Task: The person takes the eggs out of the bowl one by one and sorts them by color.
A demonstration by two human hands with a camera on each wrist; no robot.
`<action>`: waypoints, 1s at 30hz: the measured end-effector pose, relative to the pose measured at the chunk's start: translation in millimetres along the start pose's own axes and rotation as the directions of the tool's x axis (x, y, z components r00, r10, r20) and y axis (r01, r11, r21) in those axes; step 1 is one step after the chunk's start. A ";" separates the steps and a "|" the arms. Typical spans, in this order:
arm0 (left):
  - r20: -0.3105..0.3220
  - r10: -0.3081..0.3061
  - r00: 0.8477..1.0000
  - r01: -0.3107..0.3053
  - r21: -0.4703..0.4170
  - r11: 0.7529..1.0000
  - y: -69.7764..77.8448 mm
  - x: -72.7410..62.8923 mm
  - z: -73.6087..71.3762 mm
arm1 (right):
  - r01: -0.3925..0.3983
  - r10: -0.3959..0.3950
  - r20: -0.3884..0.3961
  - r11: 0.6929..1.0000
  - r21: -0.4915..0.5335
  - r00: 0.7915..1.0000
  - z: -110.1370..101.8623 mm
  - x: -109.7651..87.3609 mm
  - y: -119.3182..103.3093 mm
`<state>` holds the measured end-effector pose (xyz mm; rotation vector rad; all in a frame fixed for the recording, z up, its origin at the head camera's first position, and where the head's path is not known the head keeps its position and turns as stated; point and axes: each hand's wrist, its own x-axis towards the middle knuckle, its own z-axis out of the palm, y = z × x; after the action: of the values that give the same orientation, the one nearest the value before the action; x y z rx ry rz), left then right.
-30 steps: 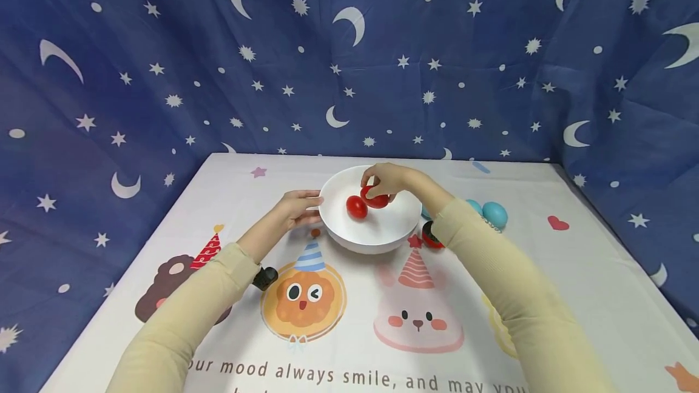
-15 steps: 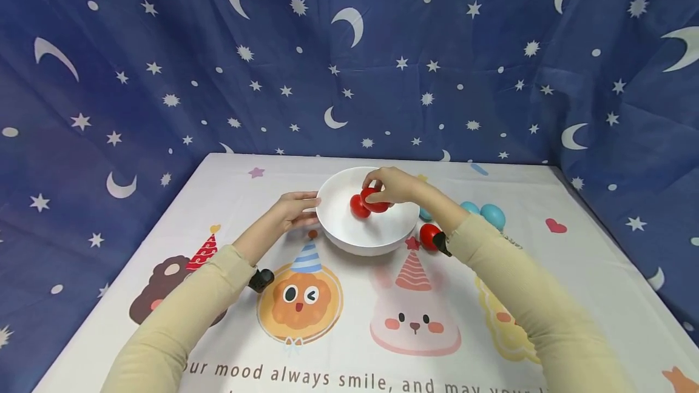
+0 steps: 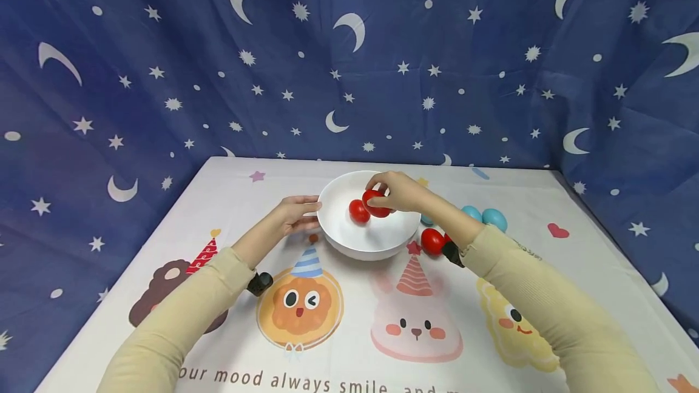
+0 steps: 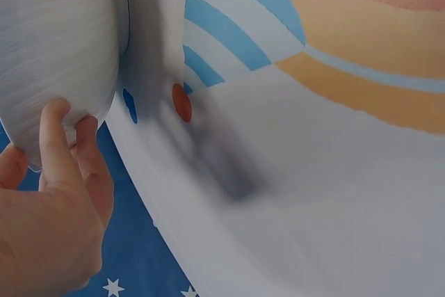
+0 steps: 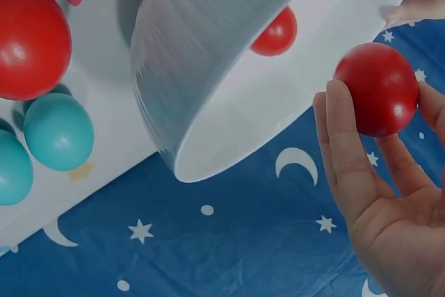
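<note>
A white bowl [image 3: 341, 232] stands near the back middle of the table, with one red egg [image 3: 358, 211] lying inside it. My left hand [image 3: 297, 214] grips the bowl's left side; in the left wrist view its thumb is at the rim and its fingertips press the outer wall. Over the bowl, my right hand [image 3: 401, 191] holds a second red egg [image 5: 379, 88] between thumb and fingers. That held egg overlaps the one in the bowl slightly in the head view, while the right wrist view has it outside the rim's outline.
Right of the bowl lies another red egg [image 3: 432, 241], with more red showing behind the black wrist strap [image 3: 453, 254]. Teal eggs [image 3: 494, 219] sit farther right, partly behind my right forearm. A blue star-and-moon curtain [image 3: 349, 59] hangs behind the white printed tablecloth [image 3: 349, 296].
My right forearm has swung a little to the right, uncovering more of the red egg on the table. The held red egg stays over the bowl, and my left hand keeps its grip.
</note>
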<state>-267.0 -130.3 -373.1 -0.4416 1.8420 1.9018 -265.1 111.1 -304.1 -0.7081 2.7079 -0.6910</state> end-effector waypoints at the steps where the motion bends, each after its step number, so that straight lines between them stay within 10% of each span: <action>1: 0.003 -0.004 1.000 0.004 -0.001 1.000 -0.7 0.4 0.5 | -0.005 0.005 -0.005 1.000 0.006 1.000 0.3 -1.3 1.1; 30: 0.019 -0.027 0.999 0.027 0.000 1.000 -0.3 3.0 -1.5 | -0.019 0.046 -0.135 0.980 0.197 0.990 4.7 -24.8 12.9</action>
<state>-269.5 -131.5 -374.9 -0.4451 1.8142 1.8821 -247.5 131.9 -311.6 -0.5869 2.7169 -1.0166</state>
